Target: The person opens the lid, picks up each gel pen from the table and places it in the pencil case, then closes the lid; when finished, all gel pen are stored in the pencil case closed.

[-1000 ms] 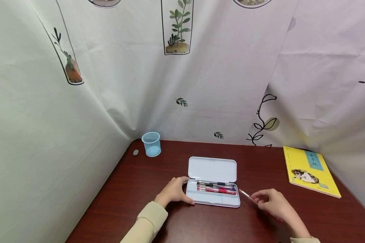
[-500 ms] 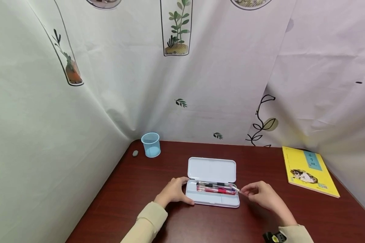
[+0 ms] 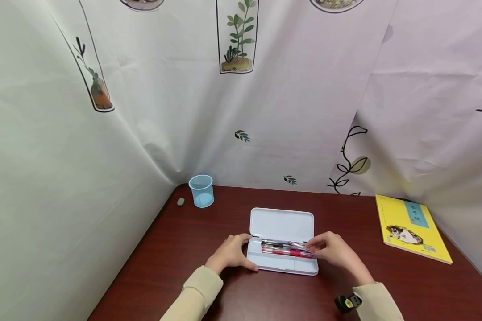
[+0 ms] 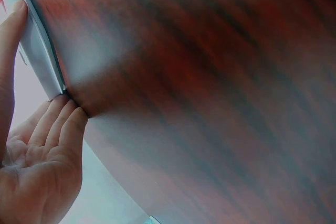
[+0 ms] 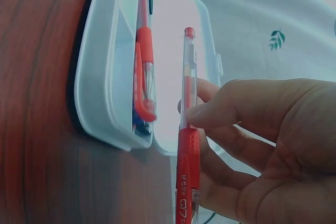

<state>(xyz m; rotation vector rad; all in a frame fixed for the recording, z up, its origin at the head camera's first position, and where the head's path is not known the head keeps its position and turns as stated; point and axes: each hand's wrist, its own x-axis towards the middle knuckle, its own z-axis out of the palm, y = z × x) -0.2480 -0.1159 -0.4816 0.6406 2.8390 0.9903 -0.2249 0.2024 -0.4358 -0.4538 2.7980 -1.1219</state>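
Note:
A white pencil case point(image 3: 270, 261) lies on the dark red table with its lid raised toward the wall. Several pens point(image 3: 282, 252), black and red ones among them, lie in its back compartment. My left hand point(image 3: 230, 254) spans the case's left end, thumb at the front side and fingertips at the back. Between thumb and fingers my right hand point(image 3: 331, 249) pinches a red gel pen point(image 5: 188, 153) with a clear barrel. That hand is over the right end of the case, and the pen overlaps the other pens in the head view.
A light blue plastic cup point(image 3: 202, 197) stands at the back left, with a small grey stone-like object point(image 3: 180, 202) beside it. At the far right lies a yellow book point(image 3: 409, 232). Fabric-covered walls rise behind and to the left of the table.
My right hand has moved left and away from me, bringing the red gel pen from beside the case to over its right end. My left hand stays at the case.

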